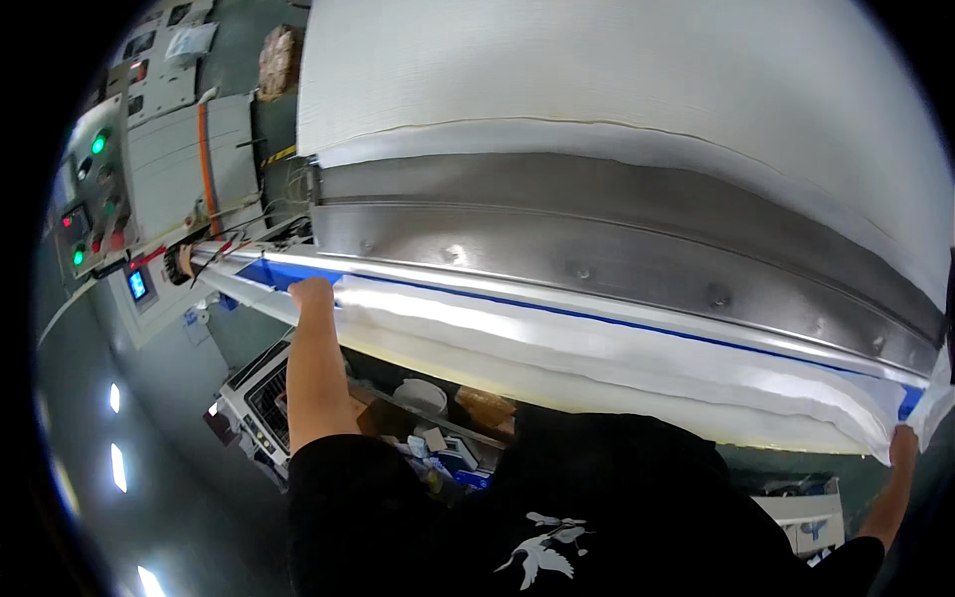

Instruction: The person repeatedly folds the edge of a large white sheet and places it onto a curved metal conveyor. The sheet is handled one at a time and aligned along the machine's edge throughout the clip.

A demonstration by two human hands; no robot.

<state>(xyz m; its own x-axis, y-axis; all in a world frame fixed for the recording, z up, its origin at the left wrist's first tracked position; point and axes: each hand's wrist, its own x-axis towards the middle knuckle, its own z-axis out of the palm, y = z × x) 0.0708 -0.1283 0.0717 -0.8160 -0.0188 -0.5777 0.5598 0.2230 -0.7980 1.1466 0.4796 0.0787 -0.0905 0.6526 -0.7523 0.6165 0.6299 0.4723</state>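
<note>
A person in a black shirt printed with white cranes stands at a large fabric machine, both arms spread wide along a long roller [597, 318] with a blue stripe. The left hand [310, 295] rests on the white fabric [557, 343] near the roller's left end, fingers curled over its edge; whether the grip is fully clenched cannot be told. The right hand [903, 446] is at the far right end, its grip pinching the loose corner of the same white fabric. The fabric lies draped along the roller, below a curved steel guard [617, 244] and a big white roll [617, 70]. The step in hand appears to be spreading the fabric edge evenly across the roller's width; the next move would likely call for equal tension from both hands so the edge stays straight. To the left, a grey control panel [95, 199] carries round green and red lamps, with a small blue screen [137, 285] beneath. A brown bundle [280, 60] sits beyond the machine's upper left corner, and a clear flat packet [189, 42] lies farther left
</note>
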